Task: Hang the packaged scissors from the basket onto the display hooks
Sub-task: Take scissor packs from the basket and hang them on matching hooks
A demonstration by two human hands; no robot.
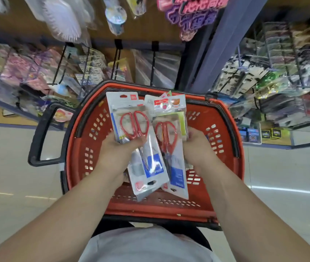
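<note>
**Two packs lifted, one hook at a time**

Over the red basket (78, 148), my left hand (116, 148) has its fingers curled round one pack of scissors (133, 129), thumb on the front and hang-hole end pointing away from me. Ahead, the bare black hooks (154, 59) look like the target. The second pack (169, 140) touches the first along its edge, and my right hand (197, 146) grips it from the side. I'd hang one pack at a time, with the hole end clear, the card level and a straight slide onto the hook.

Red-handled scissors (134, 127), red basket (86, 148) with black handle (37, 140).
</note>
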